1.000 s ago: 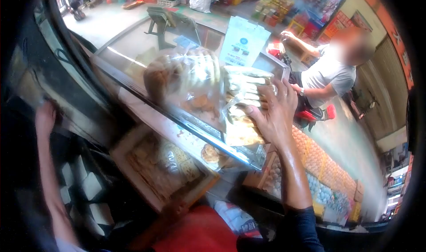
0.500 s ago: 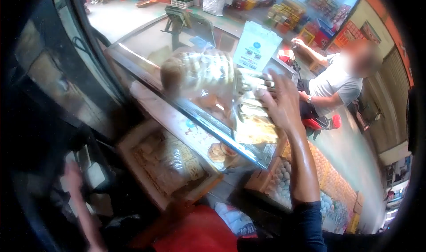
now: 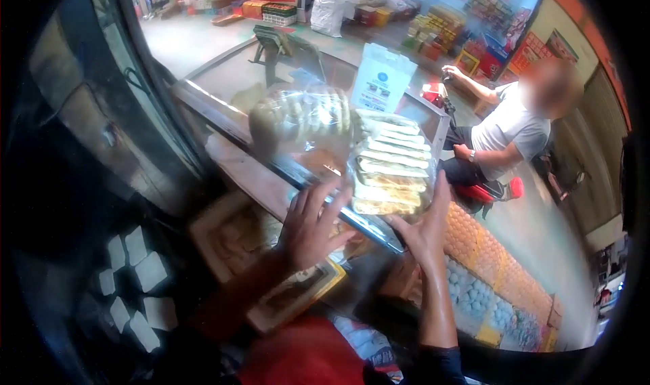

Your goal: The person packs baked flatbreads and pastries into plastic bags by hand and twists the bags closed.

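A clear bag of stacked flatbreads (image 3: 393,161) lies on the glass display case (image 3: 223,114), near its right end. My right hand (image 3: 426,226) is at the bag's lower right corner, thumb and fingers spread apart; whether it touches the bag is hard to tell. Over the case's metal front edge my left hand (image 3: 311,226) is raised with its fingers spread, holding nothing. Left of the flatbreads sits another clear bag of round breads (image 3: 301,121). Behind them stands a white and blue paper sign (image 3: 382,80).
A person (image 3: 508,127) in a light shirt sits on a scooter beyond the case. Egg trays (image 3: 494,270) are at the right. Below the case is an open box (image 3: 230,236) of baked goods. White pieces (image 3: 135,283) lie on a dark surface at the left.
My left hand has come up from the lower left to the case's front edge. My right hand has slid down from the top of the flatbread bag to its lower corner.
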`<state>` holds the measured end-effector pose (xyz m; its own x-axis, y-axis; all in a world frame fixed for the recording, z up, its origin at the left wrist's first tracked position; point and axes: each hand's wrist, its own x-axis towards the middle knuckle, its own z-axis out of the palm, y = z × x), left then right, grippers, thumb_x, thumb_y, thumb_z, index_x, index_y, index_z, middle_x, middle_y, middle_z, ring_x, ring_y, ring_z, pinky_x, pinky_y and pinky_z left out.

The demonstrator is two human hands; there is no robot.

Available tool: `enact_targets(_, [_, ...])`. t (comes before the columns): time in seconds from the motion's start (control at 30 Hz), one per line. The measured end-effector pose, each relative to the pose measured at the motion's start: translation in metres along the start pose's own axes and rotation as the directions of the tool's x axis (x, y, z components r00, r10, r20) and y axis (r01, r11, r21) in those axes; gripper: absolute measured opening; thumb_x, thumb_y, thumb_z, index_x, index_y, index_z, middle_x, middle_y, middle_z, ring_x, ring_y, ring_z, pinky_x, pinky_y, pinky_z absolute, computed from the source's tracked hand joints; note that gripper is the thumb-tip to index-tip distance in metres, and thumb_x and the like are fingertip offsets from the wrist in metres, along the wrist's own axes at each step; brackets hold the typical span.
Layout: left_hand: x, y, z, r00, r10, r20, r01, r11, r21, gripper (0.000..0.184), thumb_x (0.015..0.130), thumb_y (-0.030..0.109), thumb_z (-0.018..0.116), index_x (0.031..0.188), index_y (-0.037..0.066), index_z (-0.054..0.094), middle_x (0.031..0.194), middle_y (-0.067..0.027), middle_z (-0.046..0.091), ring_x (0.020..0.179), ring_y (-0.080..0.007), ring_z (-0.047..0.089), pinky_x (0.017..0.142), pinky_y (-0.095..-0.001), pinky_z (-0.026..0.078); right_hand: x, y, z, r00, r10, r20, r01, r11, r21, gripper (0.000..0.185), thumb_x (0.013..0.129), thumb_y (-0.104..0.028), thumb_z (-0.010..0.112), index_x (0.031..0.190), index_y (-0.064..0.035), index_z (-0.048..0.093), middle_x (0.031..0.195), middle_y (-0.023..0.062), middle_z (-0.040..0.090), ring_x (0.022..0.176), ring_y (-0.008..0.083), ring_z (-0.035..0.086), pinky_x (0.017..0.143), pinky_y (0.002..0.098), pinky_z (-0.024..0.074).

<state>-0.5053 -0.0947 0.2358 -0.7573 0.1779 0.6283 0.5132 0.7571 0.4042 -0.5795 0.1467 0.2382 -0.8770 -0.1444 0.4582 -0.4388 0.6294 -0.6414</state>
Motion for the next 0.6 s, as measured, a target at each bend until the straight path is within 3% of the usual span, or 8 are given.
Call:
enact_targets(0.17, [0.035, -0.022, 0.039, 0.994, -0.107, -0.002, 0.107, 0.993, -0.041, 0.090, 0.069, 0.018, 0.087, 0.145, 0.001, 0.040, 0.144, -0.0234, 0.042, 0.126, -0.0428, 0.048, 0.105, -0.0502, 0.040, 0.014, 0.015, 0.001, 0.997, -0.004, 0.073, 0.002, 1.000, 0.022, 0.119, 0.065, -0.021, 0.090, 0.154, 0.0030, 0.015, 0.149, 0.0282, 0.033, 0.139, 0.0394, 0.036, 0.116, 0.0441, 0.0296])
enact_targets(0.23, [0.042, -0.027, 0.048, 0.994, -0.094, 0.055, 0.098, 0.991, -0.086, 0.093, 0.070, 0.015, 0.086, 0.148, 0.002, 0.036, 0.144, -0.0235, 0.042, 0.128, -0.0427, 0.047, 0.108, -0.0496, 0.038, 0.020, 0.031, 0.014, 0.986, 0.068, 0.151, -0.114, 0.941, 0.319, 0.118, 0.068, -0.023, 0.089, 0.154, 0.0035, 0.013, 0.149, 0.0292, 0.033, 0.139, 0.0391, 0.037, 0.114, 0.0445, 0.0315])
enact_targets(0.3, [0.050, -0.030, 0.049, 0.993, -0.104, 0.062, 0.108, 0.991, -0.076, 0.093, 0.071, 0.014, 0.085, 0.149, 0.002, 0.034, 0.145, -0.0236, 0.043, 0.128, -0.0408, 0.048, 0.109, -0.0482, 0.037, 0.026, 0.038, 0.021, 0.986, 0.078, 0.149, -0.117, 0.956, 0.269, 0.115, 0.069, -0.020, 0.088, 0.155, 0.0027, 0.014, 0.149, 0.0289, 0.033, 0.139, 0.0382, 0.037, 0.114, 0.0436, 0.0331])
enact_targets(0.37, [0.056, -0.028, 0.048, 0.984, -0.159, 0.077, 0.168, 0.977, -0.131, 0.091, 0.072, 0.014, 0.084, 0.148, 0.000, 0.035, 0.144, -0.0236, 0.043, 0.128, -0.0401, 0.048, 0.108, -0.0474, 0.038, 0.026, 0.040, 0.029, 0.998, 0.012, 0.067, -0.026, 0.979, 0.203, 0.112, 0.071, -0.019, 0.087, 0.155, 0.0019, 0.016, 0.149, 0.0285, 0.033, 0.138, 0.0373, 0.037, 0.114, 0.0421, 0.0333])
enact_targets(0.47, [0.038, -0.022, 0.042, 0.994, -0.069, -0.083, 0.054, 0.983, -0.177, 0.084, 0.075, 0.014, 0.081, 0.145, -0.001, 0.038, 0.144, -0.0225, 0.044, 0.131, -0.0380, 0.045, 0.110, -0.0464, 0.036, 0.015, 0.017, 0.022, 0.997, -0.061, -0.045, 0.067, 0.987, 0.149, 0.104, 0.074, -0.013, 0.080, 0.155, 0.0004, 0.017, 0.150, 0.0248, 0.033, 0.140, 0.0355, 0.034, 0.115, 0.0424, 0.0305])
enact_targets(0.53, [-0.009, -0.018, 0.033, 0.985, -0.028, -0.172, -0.010, 0.977, -0.214, 0.075, 0.080, 0.018, 0.076, 0.144, 0.001, 0.040, 0.143, -0.0209, 0.045, 0.132, -0.0358, 0.045, 0.111, -0.0449, 0.036, -0.013, -0.022, 0.007, 0.991, -0.043, -0.124, 0.071, 0.969, 0.235, 0.101, 0.074, -0.006, 0.075, 0.155, -0.0002, 0.015, 0.152, 0.0227, 0.031, 0.142, 0.0348, 0.033, 0.118, 0.0429, 0.0269])
enact_targets(0.57, [-0.038, -0.014, 0.026, 0.983, -0.140, -0.122, 0.102, 0.956, -0.274, 0.067, 0.084, 0.027, 0.074, 0.140, 0.004, 0.044, 0.140, -0.0170, 0.049, 0.128, -0.0331, 0.048, 0.109, -0.0432, 0.036, -0.031, -0.039, 0.005, 0.983, 0.002, -0.181, 0.057, 0.945, 0.321, 0.100, 0.074, -0.004, 0.072, 0.155, 0.0000, 0.015, 0.154, 0.0220, 0.030, 0.143, 0.0346, 0.032, 0.119, 0.0436, 0.0247])
enact_targets(0.6, [-0.064, -0.007, 0.028, 0.895, -0.444, -0.038, 0.319, 0.697, -0.642, 0.065, 0.087, 0.029, 0.072, 0.140, 0.006, 0.044, 0.139, -0.0144, 0.050, 0.128, -0.0300, 0.048, 0.110, -0.0417, 0.035, -0.052, -0.044, 0.008, 0.963, -0.108, -0.247, 0.206, 0.886, 0.414, 0.100, 0.081, -0.018, 0.074, 0.156, 0.0008, 0.011, 0.158, 0.0220, 0.025, 0.146, 0.0342, 0.028, 0.121, 0.0458, 0.0202])
